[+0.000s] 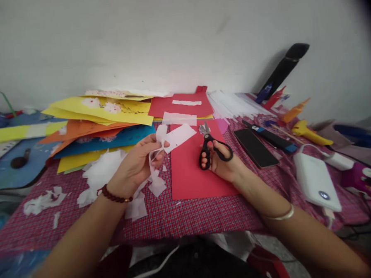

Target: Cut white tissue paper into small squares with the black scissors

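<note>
Thin white paper is pinched between the thumb and fingers of my left hand, with a narrow strip hanging below. My right hand holds black-handled scissors, fingers through the loops and blades pointing away from me. The scissors are apart from the white paper. Under both lies a red sheet of paper. A longer white paper strip rests across its upper left part, next to my left fingertips. Small white scraps lie below my left hand.
Crumpled white paper and stacked coloured sheets lie to the left. White strips fan out at the back. A phone, a black-and-blue cutter, a white power bank and a yellow glue gun are on the right.
</note>
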A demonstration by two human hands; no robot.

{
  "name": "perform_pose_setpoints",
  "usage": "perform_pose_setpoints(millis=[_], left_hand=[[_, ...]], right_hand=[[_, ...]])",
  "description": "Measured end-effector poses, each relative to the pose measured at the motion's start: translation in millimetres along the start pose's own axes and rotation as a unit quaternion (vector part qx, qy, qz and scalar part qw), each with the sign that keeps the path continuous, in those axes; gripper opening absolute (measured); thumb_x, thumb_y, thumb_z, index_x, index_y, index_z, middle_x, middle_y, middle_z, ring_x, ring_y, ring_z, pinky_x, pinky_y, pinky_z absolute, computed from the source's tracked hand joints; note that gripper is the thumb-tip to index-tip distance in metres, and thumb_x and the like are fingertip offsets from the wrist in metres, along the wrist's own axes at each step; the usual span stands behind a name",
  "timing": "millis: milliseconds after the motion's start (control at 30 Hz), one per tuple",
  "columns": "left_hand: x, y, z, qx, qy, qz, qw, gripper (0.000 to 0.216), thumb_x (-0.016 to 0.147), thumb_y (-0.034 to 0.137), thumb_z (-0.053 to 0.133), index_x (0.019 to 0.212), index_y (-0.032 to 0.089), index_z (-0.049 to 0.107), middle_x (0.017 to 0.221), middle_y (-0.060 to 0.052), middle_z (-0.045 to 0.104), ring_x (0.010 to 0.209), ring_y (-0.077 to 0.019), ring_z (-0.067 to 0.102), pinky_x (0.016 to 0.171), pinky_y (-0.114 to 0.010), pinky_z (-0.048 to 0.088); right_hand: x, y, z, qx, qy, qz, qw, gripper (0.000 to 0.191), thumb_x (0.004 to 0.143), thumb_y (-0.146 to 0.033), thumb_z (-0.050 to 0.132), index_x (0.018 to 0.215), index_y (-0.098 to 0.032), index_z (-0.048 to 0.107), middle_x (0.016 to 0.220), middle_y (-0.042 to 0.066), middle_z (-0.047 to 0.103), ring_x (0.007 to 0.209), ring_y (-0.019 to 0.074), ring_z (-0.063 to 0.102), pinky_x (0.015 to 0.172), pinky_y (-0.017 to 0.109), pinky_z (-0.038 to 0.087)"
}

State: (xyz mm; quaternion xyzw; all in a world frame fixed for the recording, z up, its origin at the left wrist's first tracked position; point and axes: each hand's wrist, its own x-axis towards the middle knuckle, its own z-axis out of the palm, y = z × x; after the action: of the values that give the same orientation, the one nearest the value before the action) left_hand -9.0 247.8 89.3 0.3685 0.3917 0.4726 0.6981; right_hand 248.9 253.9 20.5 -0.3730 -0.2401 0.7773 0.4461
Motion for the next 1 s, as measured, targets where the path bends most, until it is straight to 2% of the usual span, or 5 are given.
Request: perform_pose_setpoints(millis=[167, 300, 367, 700, 1000], left_hand=[[30, 55, 18, 0.3, -0.062, 0.029, 0.952, 0.007, 0.074, 0.02, 0.072, 0.075, 0.019, 0.064, 0.051, 0.005, 0.046, 0.043, -0.0063, 0.033, 0.039, -0.02, 0.02], [86, 98, 39, 0.609, -0.054, 0.101, 0.785, 0.016, 0.083, 0.029, 0.065, 0.092, 0.019, 0.072, 0.073, 0.001, 0.063, 0.059, -0.0105, 0.046, 0.05, -0.023, 0.036], [121, 108, 47, 0.659, -0.042, 0.122, 0.741, 0.022, 0.081, 0.027, 0.065, 0.096, 0.015, 0.075, 0.08, -0.001, 0.068, 0.069, -0.0116, 0.05, 0.057, -0.022, 0.039], [275, 73, 64, 0.715, -0.108, 0.117, 0.681, 0.031, 0.07, 0.037, 0.069, 0.091, 0.017, 0.081, 0.085, -0.003, 0.078, 0.077, -0.0191, 0.065, 0.071, -0.028, 0.05], [301, 61, 60, 0.741, -0.075, 0.176, 0.643, 0.069, 0.071, 0.032, 0.066, 0.136, 0.009, 0.064, 0.134, -0.017, 0.068, 0.118, -0.0293, 0.063, 0.103, -0.039, 0.049]], right_hand=[[1, -2, 8, -0.109, -0.014, 0.006, 0.994, 0.041, 0.077, -0.05, 0.081, 0.089, -0.019, 0.058, 0.068, 0.0, 0.066, 0.055, 0.0139, 0.062, 0.061, 0.033, 0.054], [2, -5, 6, -0.191, -0.086, -0.039, 0.977, 0.051, 0.075, -0.059, 0.081, 0.093, -0.019, 0.056, 0.069, -0.001, 0.064, 0.051, 0.0114, 0.059, 0.051, 0.027, 0.046], [2, -7, 2, -0.215, -0.127, -0.057, 0.967, 0.054, 0.076, -0.062, 0.08, 0.096, -0.018, 0.057, 0.071, -0.002, 0.063, 0.052, 0.0099, 0.058, 0.05, 0.025, 0.044], [9, -9, -9, -0.262, -0.221, -0.045, 0.938, 0.059, 0.077, -0.072, 0.074, 0.089, -0.019, 0.054, 0.074, -0.004, 0.059, 0.056, 0.0072, 0.056, 0.053, 0.022, 0.043], [5, -17, -5, -0.262, -0.227, -0.027, 0.937, 0.057, 0.078, -0.07, 0.074, 0.092, -0.018, 0.055, 0.074, -0.005, 0.057, 0.057, 0.0067, 0.054, 0.055, 0.023, 0.045]])
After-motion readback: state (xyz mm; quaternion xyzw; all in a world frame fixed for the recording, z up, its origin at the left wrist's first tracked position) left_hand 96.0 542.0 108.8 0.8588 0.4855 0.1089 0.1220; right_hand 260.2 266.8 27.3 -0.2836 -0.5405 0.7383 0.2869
